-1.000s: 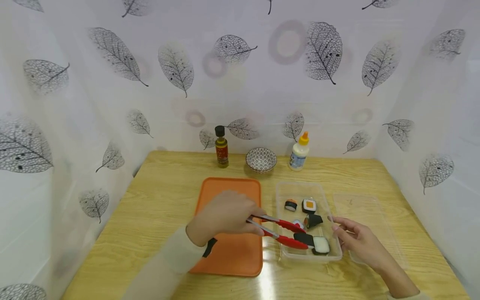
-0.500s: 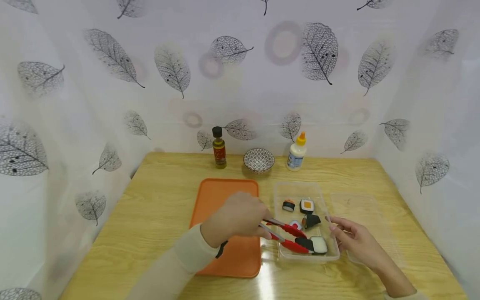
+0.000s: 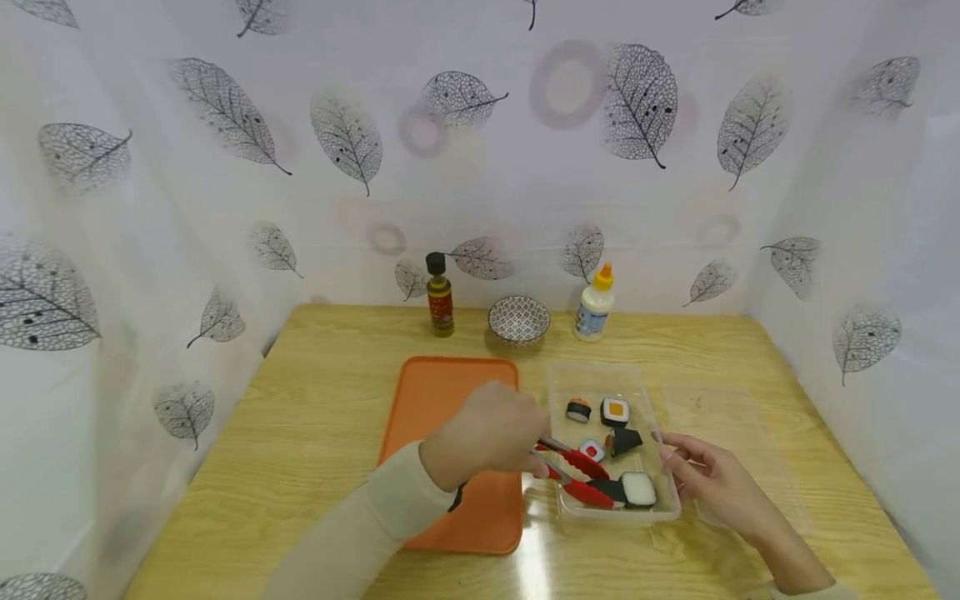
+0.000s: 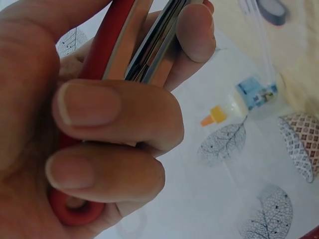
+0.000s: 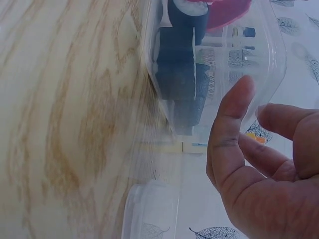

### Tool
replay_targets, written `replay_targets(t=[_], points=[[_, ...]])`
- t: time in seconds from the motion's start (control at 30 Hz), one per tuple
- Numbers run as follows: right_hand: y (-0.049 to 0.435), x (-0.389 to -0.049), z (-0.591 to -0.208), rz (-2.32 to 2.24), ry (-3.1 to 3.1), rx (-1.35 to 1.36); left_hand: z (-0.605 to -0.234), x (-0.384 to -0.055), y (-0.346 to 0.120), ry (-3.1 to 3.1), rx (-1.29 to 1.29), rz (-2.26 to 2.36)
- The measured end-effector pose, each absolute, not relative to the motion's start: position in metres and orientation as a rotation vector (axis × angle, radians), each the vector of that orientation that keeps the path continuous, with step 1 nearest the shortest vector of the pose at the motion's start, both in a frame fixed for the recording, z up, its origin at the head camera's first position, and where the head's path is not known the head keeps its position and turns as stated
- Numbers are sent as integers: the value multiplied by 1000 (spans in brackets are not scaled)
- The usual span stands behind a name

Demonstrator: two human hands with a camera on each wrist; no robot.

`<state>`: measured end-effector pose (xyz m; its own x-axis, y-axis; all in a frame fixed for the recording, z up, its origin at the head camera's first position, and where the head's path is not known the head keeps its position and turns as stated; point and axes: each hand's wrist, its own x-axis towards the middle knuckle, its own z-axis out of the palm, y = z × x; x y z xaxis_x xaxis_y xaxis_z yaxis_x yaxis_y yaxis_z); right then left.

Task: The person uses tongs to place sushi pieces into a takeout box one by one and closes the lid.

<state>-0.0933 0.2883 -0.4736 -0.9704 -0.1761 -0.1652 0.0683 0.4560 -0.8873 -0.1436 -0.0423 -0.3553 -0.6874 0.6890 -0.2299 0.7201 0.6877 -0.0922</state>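
My left hand (image 3: 491, 429) grips red-handled tongs (image 4: 117, 40), its fingers curled round the handles. In the head view their red tips (image 3: 588, 493) are down in a clear plastic container (image 3: 558, 400), spread apart beside a dark sushi piece (image 3: 604, 488). Touching that piece is a white-topped sushi piece (image 3: 637, 489). Several more lie farther back, among them an orange-centred roll (image 3: 615, 411), a black cone-shaped piece (image 3: 624, 441) and a roll with a red centre (image 3: 591, 451). My right hand (image 3: 712, 479) holds the container's right rim between thumb and finger.
An orange tray (image 3: 427, 392) lies left of the container, under my left hand. A clear lid (image 3: 738, 442) is flat on the table at the right. Along the back stand a red-labelled bottle (image 3: 441, 300), a patterned bowl (image 3: 519, 320) and a yellow-capped bottle (image 3: 595, 308).
My left hand has moved right, toward the container. The tongs' tips have drawn back slightly left, away from the white-topped piece. My right hand has stayed at the rim.
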Motion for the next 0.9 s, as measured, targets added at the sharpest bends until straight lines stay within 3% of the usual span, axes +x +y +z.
replay_targets(t=[0.5,0.9], points=[[286,-95,-472,-1504,2455,-55,-355,-147,-43,2696,1142,-242],[287,-94,-470,-1506,2468,-64,-352,-150,-90,2751,1147,124]])
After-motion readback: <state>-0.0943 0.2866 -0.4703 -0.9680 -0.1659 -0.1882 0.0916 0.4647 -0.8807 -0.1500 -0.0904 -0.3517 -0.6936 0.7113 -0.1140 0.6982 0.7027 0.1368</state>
